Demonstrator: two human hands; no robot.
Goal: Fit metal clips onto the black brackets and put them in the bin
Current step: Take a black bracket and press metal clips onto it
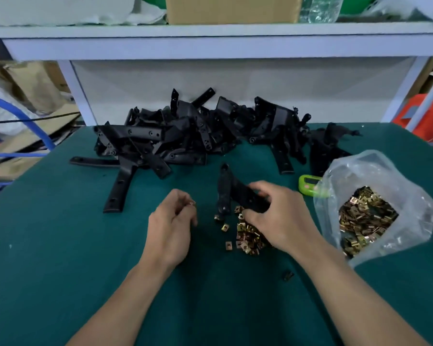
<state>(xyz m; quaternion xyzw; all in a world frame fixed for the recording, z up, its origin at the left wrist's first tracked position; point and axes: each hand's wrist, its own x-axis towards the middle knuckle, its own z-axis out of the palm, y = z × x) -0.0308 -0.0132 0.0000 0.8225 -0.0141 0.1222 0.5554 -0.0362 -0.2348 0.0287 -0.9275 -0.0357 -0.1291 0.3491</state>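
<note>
As right hand grips bracket, left pinches clip.

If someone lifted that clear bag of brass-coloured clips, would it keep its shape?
Probably not: the plastic bag looks thin and crumpled, so it would likely sag. The metal clips inside probably make it heavy, and its open mouth might spill them.

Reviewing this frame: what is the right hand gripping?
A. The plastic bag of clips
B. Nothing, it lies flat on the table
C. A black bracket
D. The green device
C: the right hand has its fingers curled round a black bracket just above the loose clips, while the left hand pinches a single clip.
</note>
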